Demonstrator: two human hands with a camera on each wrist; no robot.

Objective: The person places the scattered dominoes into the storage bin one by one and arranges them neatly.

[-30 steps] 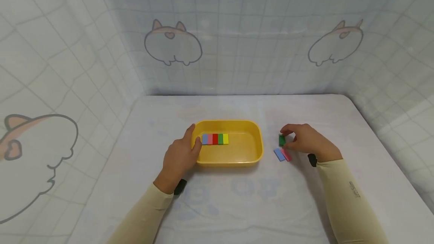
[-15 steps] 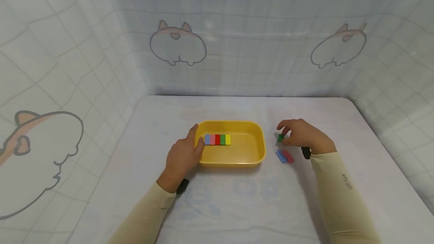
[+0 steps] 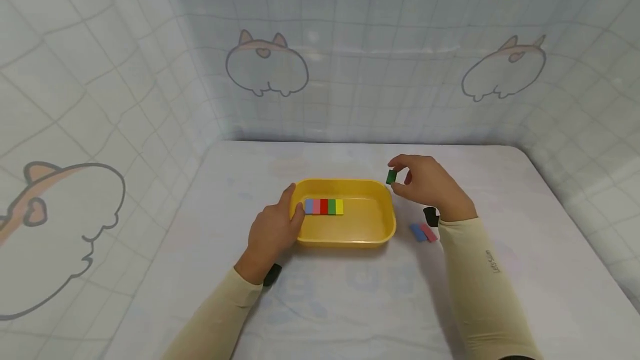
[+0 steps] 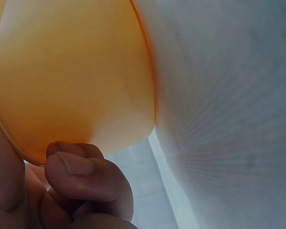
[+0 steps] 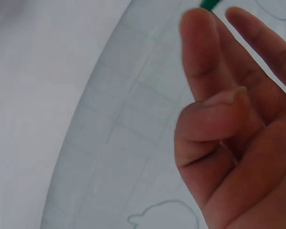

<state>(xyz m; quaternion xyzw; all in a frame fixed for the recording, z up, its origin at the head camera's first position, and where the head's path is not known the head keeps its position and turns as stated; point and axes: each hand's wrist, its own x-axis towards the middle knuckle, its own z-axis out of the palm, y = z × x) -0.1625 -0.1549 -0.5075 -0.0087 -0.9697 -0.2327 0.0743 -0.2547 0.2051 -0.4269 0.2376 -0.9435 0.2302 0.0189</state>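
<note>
My left hand (image 3: pixel 274 228) grips the left end of a shallow yellow plastic tray (image 3: pixel 370 242), thumb over the rim; in the left wrist view curled fingers lie against the tray's outer wall (image 4: pixel 81 67). Inside the tray a row of small blocks stands side by side: blue (image 3: pixel 309 206), pink (image 3: pixel 316 206), red (image 3: pixel 324 206), green (image 3: pixel 332 206) and yellow (image 3: pixel 339 206). Raised near the tray's back right corner, my right hand (image 3: pixel 427 183) pinches a dark green block (image 3: pixel 391 176) between thumb and fingertips. Only a corner of that green block (image 5: pixel 209 4) shows in the right wrist view.
Right of the tray, a blue block (image 3: pixel 418 232) and a pinkish-red block (image 3: pixel 429 232) lie side by side on the white-covered table (image 3: pixel 320 304). Patterned white sheeting (image 3: pixel 370 71) rises behind the table and at both sides.
The right hand has lifted the green block off the table and carried it left and back toward the tray. The left hand keeps its hold; the view has shifted slightly.
</note>
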